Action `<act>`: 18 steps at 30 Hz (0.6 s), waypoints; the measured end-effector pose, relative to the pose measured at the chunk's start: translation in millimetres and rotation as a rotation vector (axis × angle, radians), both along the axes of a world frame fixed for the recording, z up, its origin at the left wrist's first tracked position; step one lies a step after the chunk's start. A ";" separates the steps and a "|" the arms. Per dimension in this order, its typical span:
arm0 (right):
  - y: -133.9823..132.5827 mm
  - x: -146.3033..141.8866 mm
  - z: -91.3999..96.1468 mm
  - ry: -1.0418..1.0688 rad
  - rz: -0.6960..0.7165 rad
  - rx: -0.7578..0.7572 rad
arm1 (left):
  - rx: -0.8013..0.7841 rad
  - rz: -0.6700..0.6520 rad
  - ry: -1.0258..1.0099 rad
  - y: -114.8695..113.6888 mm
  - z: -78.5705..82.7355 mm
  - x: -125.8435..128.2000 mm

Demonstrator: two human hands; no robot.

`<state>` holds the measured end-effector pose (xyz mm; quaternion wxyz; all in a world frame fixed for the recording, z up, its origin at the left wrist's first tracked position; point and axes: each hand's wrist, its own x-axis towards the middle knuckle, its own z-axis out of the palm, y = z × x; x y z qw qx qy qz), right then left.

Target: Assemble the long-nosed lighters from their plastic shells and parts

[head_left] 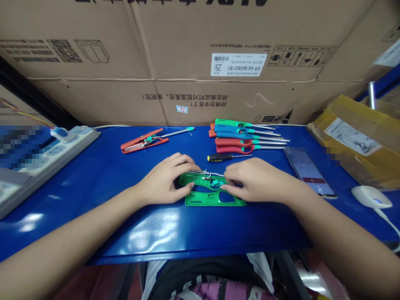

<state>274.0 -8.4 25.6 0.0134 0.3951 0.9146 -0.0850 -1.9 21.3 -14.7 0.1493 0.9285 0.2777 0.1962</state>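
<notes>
In front of me a green gas lighter casing lies in two halves. The rear half (200, 181) holds metal parts, white wires and a turquoise trigger (216, 183); the front half (200, 199) lies open beside it. My left hand (167, 179) grips the left end of the rear half between thumb and fingers. At its right end my right hand (253, 179) has its fingers closed, thumb near the trigger; the fingertips are partly hidden. Behind them lies a black and yellow screwdriver (220, 158).
An opened red lighter (143, 141) lies at the back left, and several assembled lighters (234, 143) are stacked at the back right. A phone (308, 173), a white device (371, 196) and a taped box (359, 141) sit rightward. A power strip (46, 162) runs along the left.
</notes>
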 end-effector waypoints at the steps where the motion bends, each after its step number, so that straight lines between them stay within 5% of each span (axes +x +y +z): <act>1: 1.8 0.1 -2.2 0.029 -0.019 0.041 | -0.002 0.014 0.037 1.1 -0.7 -0.3; 9: 7.3 -6.0 -26.1 0.139 0.065 0.091 | -0.109 0.042 0.003 4.9 -10.0 1.2; 13: 5.3 -6.1 -21.9 0.279 0.033 0.104 | -0.146 0.048 -0.029 4.1 -10.5 2.3; 18: 3.6 -4.9 -16.2 0.201 0.052 0.061 | -0.189 0.073 -0.064 5.1 -12.4 3.9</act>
